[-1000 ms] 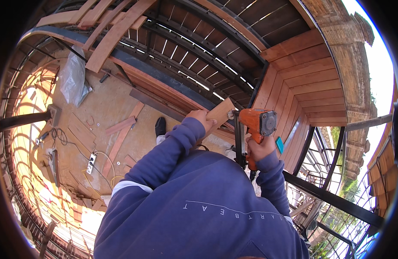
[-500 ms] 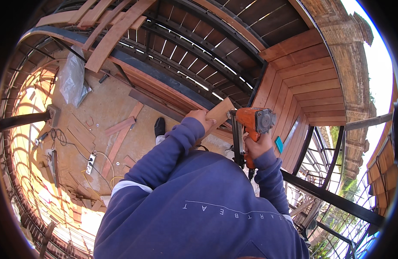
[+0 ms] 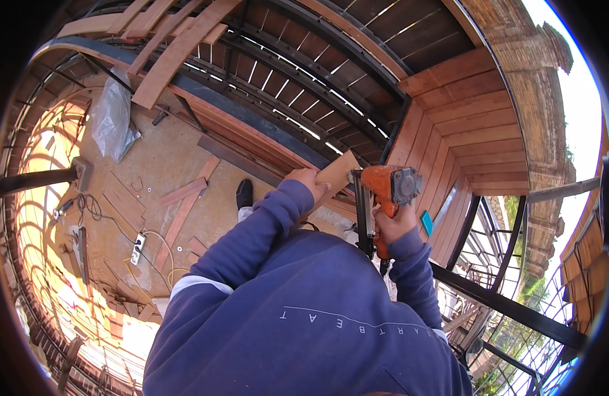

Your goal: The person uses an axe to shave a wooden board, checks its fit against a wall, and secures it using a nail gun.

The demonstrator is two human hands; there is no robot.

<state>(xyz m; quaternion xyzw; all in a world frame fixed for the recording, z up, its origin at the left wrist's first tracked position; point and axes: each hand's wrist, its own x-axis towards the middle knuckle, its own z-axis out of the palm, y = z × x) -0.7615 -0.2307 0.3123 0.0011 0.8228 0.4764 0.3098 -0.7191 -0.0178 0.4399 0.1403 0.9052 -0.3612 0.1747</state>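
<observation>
My left hand [image 3: 307, 183] is closed around a short wooden board [image 3: 338, 173], which is tilted in front of me at the edge of the metal frame. In my right hand [image 3: 397, 223] is the handle of an orange nail gun [image 3: 387, 185], fingers wrapped round it. The gun's nose sits at the board's right end; whether it touches the wood I cannot tell. Its dark magazine [image 3: 362, 218] hangs down toward my body. Right of my right hand a small teal block [image 3: 426, 223] lies on the wooden planks [image 3: 443, 171].
Several loose boards [image 3: 176, 53] rest across the curved dark frame [image 3: 252, 112] at the upper left. On the floor are a clear plastic bag [image 3: 113, 119], a white power strip [image 3: 138, 249], cables and scattered offcuts [image 3: 182, 191]. Black metal bars [image 3: 509, 307] stand at the right.
Almost nothing differs. The view has shifted very slightly, while both hands, the board and the nail gun keep their places.
</observation>
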